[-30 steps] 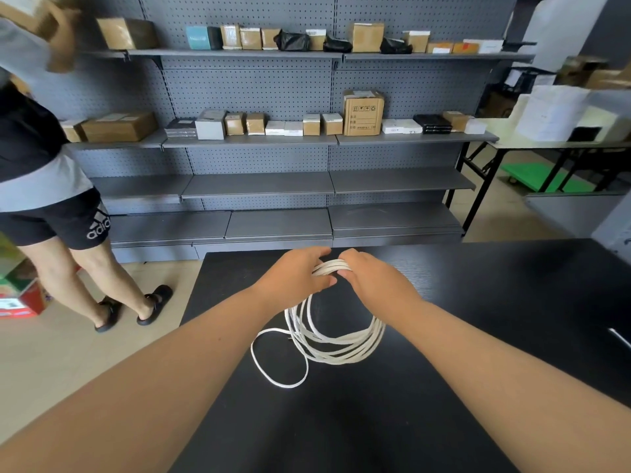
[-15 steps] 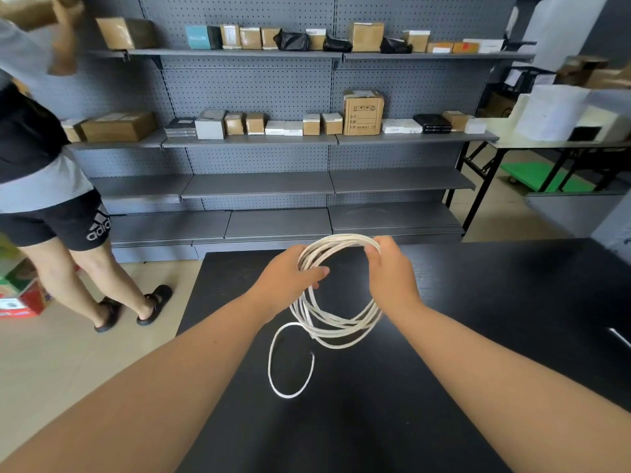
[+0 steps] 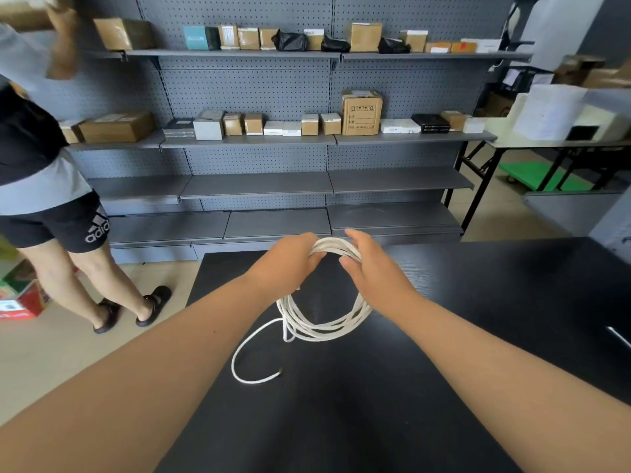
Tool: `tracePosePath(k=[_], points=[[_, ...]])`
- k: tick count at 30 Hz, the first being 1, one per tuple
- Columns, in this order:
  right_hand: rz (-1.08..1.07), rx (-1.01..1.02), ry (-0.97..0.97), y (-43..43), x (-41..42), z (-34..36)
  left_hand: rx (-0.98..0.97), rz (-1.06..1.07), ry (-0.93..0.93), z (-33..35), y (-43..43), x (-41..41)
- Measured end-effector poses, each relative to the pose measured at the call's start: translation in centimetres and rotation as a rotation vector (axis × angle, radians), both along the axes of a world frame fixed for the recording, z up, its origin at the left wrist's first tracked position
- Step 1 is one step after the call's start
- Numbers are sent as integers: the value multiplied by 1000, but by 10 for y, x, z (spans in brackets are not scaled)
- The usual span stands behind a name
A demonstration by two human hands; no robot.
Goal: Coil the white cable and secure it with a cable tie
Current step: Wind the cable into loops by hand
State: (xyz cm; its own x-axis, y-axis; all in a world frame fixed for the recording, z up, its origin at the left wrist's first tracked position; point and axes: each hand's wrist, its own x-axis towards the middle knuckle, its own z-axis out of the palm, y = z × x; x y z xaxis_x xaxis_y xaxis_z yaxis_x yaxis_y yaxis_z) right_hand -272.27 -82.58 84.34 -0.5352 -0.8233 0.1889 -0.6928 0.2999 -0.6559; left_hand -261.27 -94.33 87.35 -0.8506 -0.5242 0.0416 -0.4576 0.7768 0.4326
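Note:
The white cable (image 3: 321, 327) is wound into a coil of several loops, held up over the black table (image 3: 478, 302). My left hand (image 3: 288, 264) grips the top left of the coil. My right hand (image 3: 370, 268) holds the top right, thumb under the strands and fingers over them. The bottom of the coil hangs near the tabletop. A loose tail (image 3: 246, 367) curves down from the coil's left side and lies on the table, its end pointing right. No cable tie can be made out for certain.
A thin white strip (image 3: 618, 336) lies near the table's right edge. A person (image 3: 51, 186) stands on the floor at left, by grey shelving (image 3: 273, 141) holding boxes. A folding table (image 3: 546, 141) stands at the back right.
The coil was lifted off the table a second ago. Since half a second ago both hands drew closer along its top, and the loose tail slid and opened out to the left.

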Motion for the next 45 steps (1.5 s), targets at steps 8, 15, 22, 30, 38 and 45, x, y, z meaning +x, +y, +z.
tracePosePath(k=[8,15,22,30,38,45], points=[[-32,31,119,-5,3,3,580,45,243,-14,-1,9],[-327,-195,-74,-2,-1,6,765,151,446,-27,5,14],[-346,-213,-345,-1,-3,-1,326,175,368,-20,6,8],[-177,-41,-145,7,-9,1,30,-58,136,-6,0,7],[-3,19,26,3,-1,10,110,-101,126,-7,-2,7],[38,56,29,-1,-1,17,264,-41,225,-15,-3,8]])
